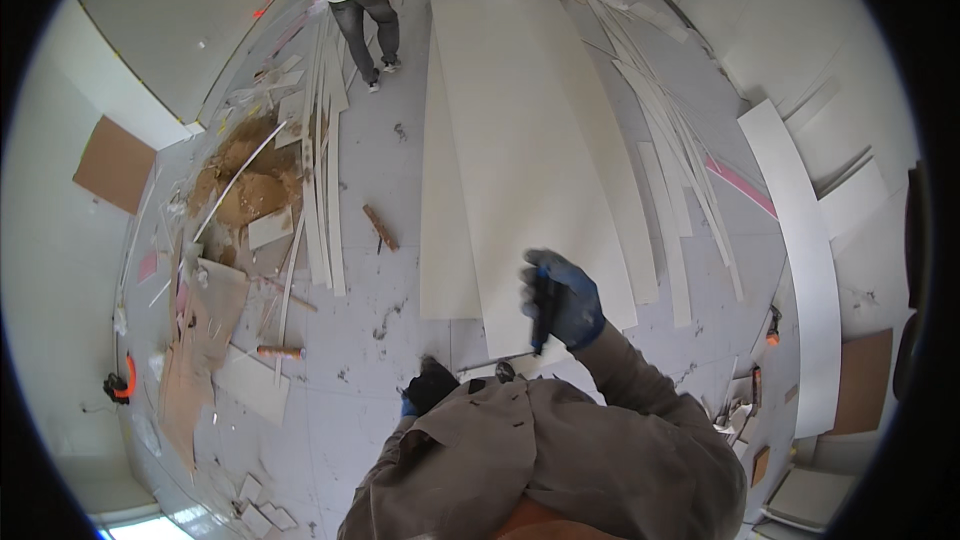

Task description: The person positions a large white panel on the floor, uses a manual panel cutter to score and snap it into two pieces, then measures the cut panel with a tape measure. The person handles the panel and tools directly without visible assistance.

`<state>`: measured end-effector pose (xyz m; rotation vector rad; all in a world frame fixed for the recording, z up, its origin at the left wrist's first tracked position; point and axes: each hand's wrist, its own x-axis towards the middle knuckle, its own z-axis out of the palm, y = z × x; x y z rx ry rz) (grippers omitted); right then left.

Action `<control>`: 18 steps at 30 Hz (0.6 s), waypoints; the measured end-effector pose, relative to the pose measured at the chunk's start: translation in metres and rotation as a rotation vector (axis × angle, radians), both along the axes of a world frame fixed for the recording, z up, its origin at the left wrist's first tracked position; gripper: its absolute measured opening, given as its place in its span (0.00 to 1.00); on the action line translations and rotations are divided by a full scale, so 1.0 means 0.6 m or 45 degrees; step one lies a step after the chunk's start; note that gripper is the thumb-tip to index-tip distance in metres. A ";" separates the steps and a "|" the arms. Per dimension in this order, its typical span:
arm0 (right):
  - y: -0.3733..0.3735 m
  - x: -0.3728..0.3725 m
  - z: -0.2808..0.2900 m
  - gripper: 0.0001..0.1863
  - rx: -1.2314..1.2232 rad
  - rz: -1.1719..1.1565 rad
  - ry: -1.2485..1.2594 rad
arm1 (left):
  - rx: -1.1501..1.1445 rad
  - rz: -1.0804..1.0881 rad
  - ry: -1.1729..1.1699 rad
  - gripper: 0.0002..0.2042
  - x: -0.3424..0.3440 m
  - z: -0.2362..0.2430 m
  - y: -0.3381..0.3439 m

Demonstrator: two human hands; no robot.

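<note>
My right hand (pixel 576 308), in a blue and grey work glove, is raised over the near end of the long white panels. Its fingers are closed round a slim black and blue handheld tool (pixel 543 315), held upright; its exact kind is not clear. Of my left hand (pixel 408 407) only a bit of blue glove shows, low by my body beside a dark shape; its fingers are hidden. Long white panels (pixel 520 140) lie stacked on the floor in front of me, slightly fanned out. A dark shoe tip (pixel 505 372) shows by their near edge.
Another person (pixel 355 10) in a white shirt stands at the far left. White strips (pixel 325 160) and brown scraps (pixel 255 190) litter the left side, with more strips (pixel 670 140) on the right. A white panel (pixel 800 270) leans along the right wall; an orange tool (pixel 124 380) lies left.
</note>
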<state>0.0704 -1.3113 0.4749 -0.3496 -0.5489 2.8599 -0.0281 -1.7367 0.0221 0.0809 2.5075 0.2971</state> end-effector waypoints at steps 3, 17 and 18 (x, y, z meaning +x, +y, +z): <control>0.010 0.026 -0.087 0.23 0.092 -0.181 -0.516 | 0.056 -0.233 -0.031 0.18 -0.107 -0.019 0.014; -0.321 -0.346 -0.575 0.34 1.368 1.281 -1.207 | -0.312 -0.543 -0.543 0.17 -0.444 0.015 -0.014; -0.344 -0.359 -0.585 0.36 1.352 1.281 -1.188 | -0.289 -0.564 -0.568 0.17 -0.458 0.028 -0.032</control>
